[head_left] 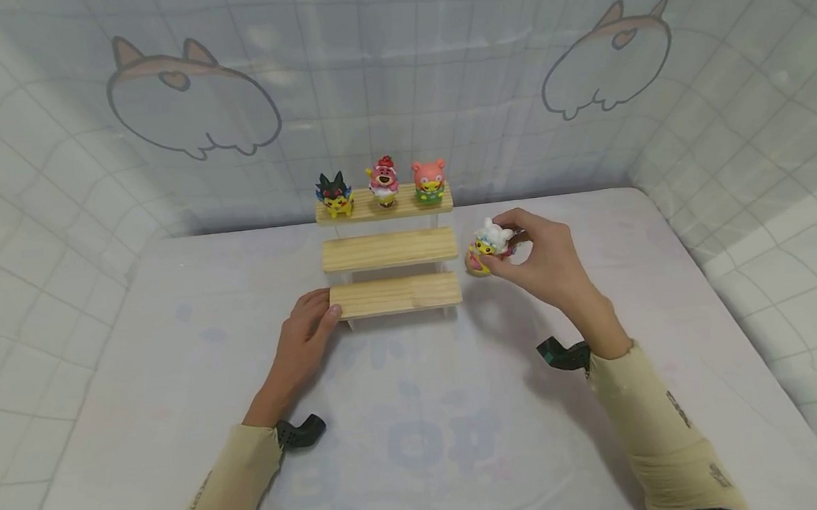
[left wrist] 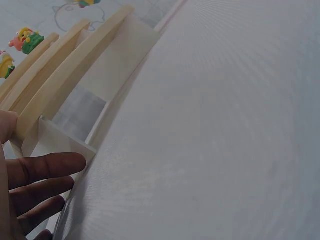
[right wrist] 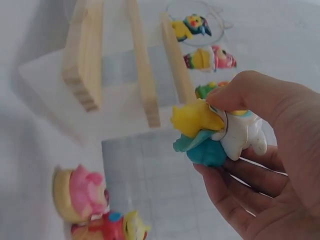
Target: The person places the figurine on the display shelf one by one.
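Observation:
My right hand (head_left: 549, 259) pinches a small yellow figurine with a white hood (head_left: 491, 236) between thumb and fingers, just right of a three-step wooden display shelf (head_left: 390, 248). In the right wrist view the same figurine (right wrist: 197, 120) tilts sideways, showing its yellow and teal parts. My left hand (head_left: 300, 337) touches the left end of the lowest step, thumb at the plank (left wrist: 45, 107) and the other fingers (left wrist: 50, 167) extended beside the pale side support (left wrist: 57, 137). On the top step stand a black-eared figurine (head_left: 335, 194), a pink one with a red top (head_left: 384, 182) and a pink-and-green one (head_left: 430, 182).
Below the held figurine, a pink figurine on a tan base (right wrist: 85, 192) and a red-and-yellow figurine (right wrist: 120, 225) are near the shelf's right side. A white cloth (head_left: 405, 413) covers the table. Behind hangs a grid-patterned curtain (head_left: 403, 74) with drawn animals.

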The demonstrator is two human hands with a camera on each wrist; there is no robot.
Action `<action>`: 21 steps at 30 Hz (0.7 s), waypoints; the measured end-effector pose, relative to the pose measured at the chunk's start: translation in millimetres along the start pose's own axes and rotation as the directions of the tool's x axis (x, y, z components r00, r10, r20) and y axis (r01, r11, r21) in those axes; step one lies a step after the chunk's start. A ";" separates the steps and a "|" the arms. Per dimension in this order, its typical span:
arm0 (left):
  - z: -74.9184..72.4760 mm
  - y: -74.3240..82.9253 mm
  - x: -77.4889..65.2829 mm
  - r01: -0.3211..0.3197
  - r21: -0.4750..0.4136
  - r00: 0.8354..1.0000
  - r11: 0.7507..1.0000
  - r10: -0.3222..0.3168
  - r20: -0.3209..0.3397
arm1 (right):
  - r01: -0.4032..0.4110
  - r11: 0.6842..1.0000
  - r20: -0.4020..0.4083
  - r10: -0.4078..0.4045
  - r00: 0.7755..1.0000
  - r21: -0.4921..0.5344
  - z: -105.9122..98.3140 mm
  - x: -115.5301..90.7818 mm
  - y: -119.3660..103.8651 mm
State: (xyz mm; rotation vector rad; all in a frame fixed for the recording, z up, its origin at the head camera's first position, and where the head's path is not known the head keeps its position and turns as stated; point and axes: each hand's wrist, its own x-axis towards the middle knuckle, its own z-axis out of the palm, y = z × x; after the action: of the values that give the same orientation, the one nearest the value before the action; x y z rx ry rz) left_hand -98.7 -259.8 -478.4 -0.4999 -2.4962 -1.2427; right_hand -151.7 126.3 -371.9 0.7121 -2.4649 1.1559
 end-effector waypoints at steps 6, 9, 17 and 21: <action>0.1 2.0 0.6 -0.001 0.014 1.000 1.000 0.001 -0.002 | 0.082 0.996 0.032 -0.084 0.996 0.047 10.7 14.1 -16.6; 0.0 1.6 0.6 -0.005 0.014 1.000 1.000 0.005 -0.003 | 0.117 0.992 0.047 -0.119 0.992 0.047 18.2 20.8 -23.3; 0.5 -1.0 -0.1 -0.009 0.007 1.000 1.000 0.009 0.002 | 0.172 0.984 0.107 -0.177 0.978 0.050 40.6 35.6 -38.1; 0.4 -0.1 0.5 -0.006 0.006 1.000 1.000 0.006 0.003 | 0.179 0.980 0.139 -0.190 0.972 0.092 50.2 41.8 -43.4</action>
State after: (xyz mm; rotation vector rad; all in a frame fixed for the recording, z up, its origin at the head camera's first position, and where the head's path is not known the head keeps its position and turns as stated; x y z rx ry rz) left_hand -99.2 -259.4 -478.5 -0.5072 -2.4982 -1.2336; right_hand -165.5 50.9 -355.8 1.0608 -2.4176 1.1728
